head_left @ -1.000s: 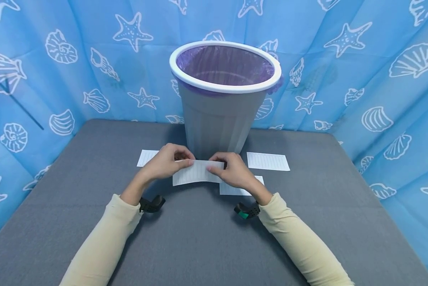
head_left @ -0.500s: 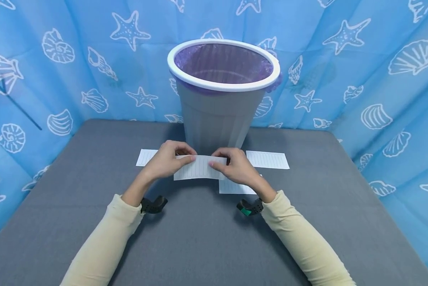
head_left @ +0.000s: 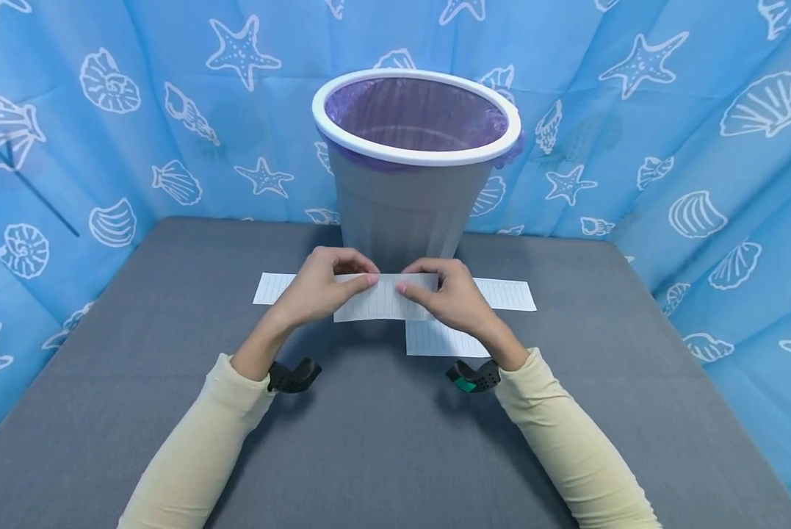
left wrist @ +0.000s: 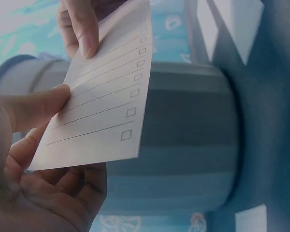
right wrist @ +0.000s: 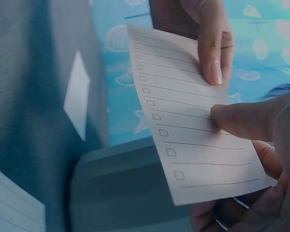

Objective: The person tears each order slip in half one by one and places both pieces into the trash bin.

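A white checklist paper (head_left: 380, 300), printed with lines and a row of small square boxes, is held up in front of the bin between both hands. My left hand (head_left: 319, 288) pinches its upper edge, thumb on the near face and fingers behind. My right hand (head_left: 453, 297) pinches the same edge a little to the right, the two thumbs close together. In the left wrist view the lined paper (left wrist: 101, 92) shows whole and untorn, slightly bowed. The right wrist view shows the paper (right wrist: 193, 125) with the fingers partly hidden behind it.
Behind the hands stands a grey bin (head_left: 402, 206) with a white rim and purple liner. Lined papers lie on the grey table: one at left (head_left: 272, 288), one at right (head_left: 510, 294), and one below the right hand (head_left: 435, 340). A blue shell-patterned curtain (head_left: 230, 132) hangs around the table.
Both hands have lifted the paper up and slightly right, toward the bin. The grip stays on its upper edge, and the papers on the table have not moved.
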Motion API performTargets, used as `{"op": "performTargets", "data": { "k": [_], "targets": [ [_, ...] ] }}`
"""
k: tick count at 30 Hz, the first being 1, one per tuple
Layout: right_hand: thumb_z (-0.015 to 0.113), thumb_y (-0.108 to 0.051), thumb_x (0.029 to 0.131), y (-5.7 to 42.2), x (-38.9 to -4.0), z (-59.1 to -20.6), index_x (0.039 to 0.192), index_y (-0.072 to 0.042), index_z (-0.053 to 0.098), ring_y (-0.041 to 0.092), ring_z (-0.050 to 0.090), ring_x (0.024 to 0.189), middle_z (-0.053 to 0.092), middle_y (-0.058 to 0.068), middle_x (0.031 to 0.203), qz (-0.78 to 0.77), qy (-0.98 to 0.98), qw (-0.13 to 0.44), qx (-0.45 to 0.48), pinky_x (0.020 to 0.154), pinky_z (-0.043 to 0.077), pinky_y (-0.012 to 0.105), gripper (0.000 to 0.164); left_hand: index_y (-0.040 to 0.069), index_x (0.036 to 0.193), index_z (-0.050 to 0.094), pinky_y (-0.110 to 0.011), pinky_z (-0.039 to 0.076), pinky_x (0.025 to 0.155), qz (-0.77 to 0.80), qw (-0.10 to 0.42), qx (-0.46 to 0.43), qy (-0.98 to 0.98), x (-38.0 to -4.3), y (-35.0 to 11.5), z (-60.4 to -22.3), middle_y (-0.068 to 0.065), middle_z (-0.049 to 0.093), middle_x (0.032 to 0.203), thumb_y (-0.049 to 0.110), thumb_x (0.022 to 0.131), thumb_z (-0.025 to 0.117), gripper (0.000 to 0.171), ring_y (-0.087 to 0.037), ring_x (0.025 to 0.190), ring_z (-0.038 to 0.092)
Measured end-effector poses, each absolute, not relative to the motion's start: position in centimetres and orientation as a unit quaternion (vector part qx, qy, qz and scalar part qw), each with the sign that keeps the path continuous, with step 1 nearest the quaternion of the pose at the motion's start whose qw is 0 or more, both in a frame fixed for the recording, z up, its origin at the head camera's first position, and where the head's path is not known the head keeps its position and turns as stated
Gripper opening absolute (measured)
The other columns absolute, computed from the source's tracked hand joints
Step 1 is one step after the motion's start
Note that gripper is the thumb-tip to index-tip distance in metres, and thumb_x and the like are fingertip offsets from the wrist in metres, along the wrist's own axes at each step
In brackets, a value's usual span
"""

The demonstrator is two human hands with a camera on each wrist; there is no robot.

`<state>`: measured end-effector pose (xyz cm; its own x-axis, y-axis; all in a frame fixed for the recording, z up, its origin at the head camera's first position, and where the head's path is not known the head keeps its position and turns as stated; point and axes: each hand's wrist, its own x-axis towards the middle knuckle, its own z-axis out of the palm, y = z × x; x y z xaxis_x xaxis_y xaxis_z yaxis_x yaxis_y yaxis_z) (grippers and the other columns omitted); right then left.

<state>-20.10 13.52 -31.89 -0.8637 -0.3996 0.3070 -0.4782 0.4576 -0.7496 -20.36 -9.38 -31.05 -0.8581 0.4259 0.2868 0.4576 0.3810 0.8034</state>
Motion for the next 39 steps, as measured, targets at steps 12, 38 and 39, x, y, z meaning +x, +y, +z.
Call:
{"op": "performTargets", "data": {
  "k": [12,38,39],
  "targets": [
    [0.067,-0.009,0.086,14.5,-18.8,-26.0,0.095,0.003,0.070,0.021,0.057,0.081,0.067,0.013,0.093,0.501,-0.827,0.054,0.249,0.068,0.046,0.030,0.015,0.009,0.095,0.071,-0.033,0.050,0.071,-0.530,0.053,-0.304,-0.790,-21.0,-6.9,-28.6,0.000,0.066,0.092,0.017,0.089,0.065,0.012,-0.013,0.084,0.061],
    [0.071,-0.005,0.082,13.9,-18.0,-25.9,0.086,0.000,0.072,0.018,0.064,0.083,0.069,0.010,0.085,0.486,-0.821,0.091,0.285,0.072,0.051,0.035,0.006,0.010,0.093,0.073,-0.035,0.048,0.078,-0.507,0.040,-0.291,-0.811,-20.4,-6.3,-28.5,0.001,0.068,0.094,0.020,0.090,0.064,0.014,-0.013,0.090,0.059],
    [0.071,-0.004,0.082,13.8,-18.0,-25.9,0.085,0.000,0.072,0.018,0.064,0.082,0.069,0.010,0.085,0.484,-0.820,0.097,0.289,0.072,0.051,0.033,0.006,0.010,0.093,0.073,-0.036,0.048,0.077,-0.511,0.035,-0.290,-0.809,-20.4,-6.3,-28.6,0.001,0.068,0.094,0.020,0.090,0.064,0.014,-0.014,0.088,0.059]
  ]
}}
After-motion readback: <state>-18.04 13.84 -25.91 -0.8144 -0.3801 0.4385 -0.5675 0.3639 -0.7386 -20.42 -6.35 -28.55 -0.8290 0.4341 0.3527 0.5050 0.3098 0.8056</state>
